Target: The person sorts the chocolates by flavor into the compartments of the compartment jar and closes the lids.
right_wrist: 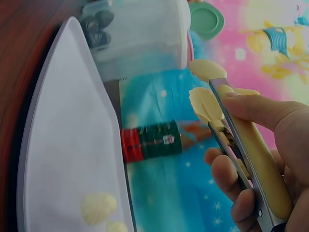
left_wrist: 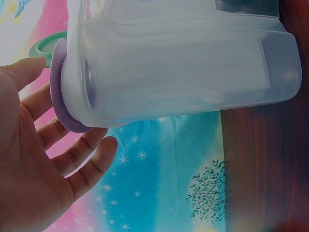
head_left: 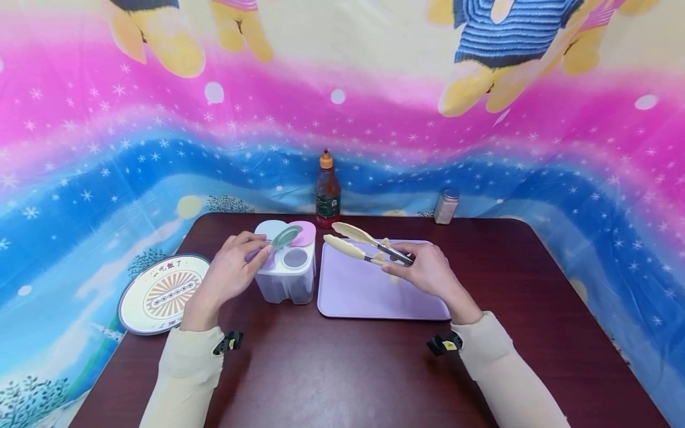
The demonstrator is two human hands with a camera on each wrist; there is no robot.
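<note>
The left hand (head_left: 232,264) is pinching a green lid (head_left: 286,236) above a container (head_left: 286,284), the right hand (head_left: 428,270) gripping parted tongs (head_left: 345,245) over a purple tray (head_left: 353,291) — seemingly an uncovering step, the next move likely calling for a reach inside.

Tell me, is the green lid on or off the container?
Off: the left hand holds the green lid tilted above the container, and one round opening in its top is uncovered.
</note>
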